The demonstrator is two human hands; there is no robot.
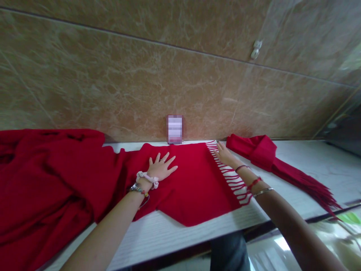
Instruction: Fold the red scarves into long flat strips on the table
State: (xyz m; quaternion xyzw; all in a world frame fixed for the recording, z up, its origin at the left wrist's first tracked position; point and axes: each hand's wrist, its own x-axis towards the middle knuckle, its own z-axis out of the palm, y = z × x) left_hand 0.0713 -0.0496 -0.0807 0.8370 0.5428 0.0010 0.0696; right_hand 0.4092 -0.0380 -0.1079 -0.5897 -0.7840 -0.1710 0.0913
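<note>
A red fringed scarf (197,184) lies spread on the white table, its fringe (229,177) fanned out toward the right. My left hand (161,167) rests palm down on the cloth with its fingers spread. Over the upper part of the fringe is my right hand (224,153), its fingers stretched out and holding nothing. To the left the red fabric bunches up in folds and runs into a large heap (56,180); where one piece ends and another begins I cannot tell.
Another red scarf (259,150), folded over with its fringe trailing, lies at the right. A small pixelated card or phone (175,129) leans on the marbled wall (126,86). The white table's (152,241) front edge runs close to my body. A dark object (346,128) stands far right.
</note>
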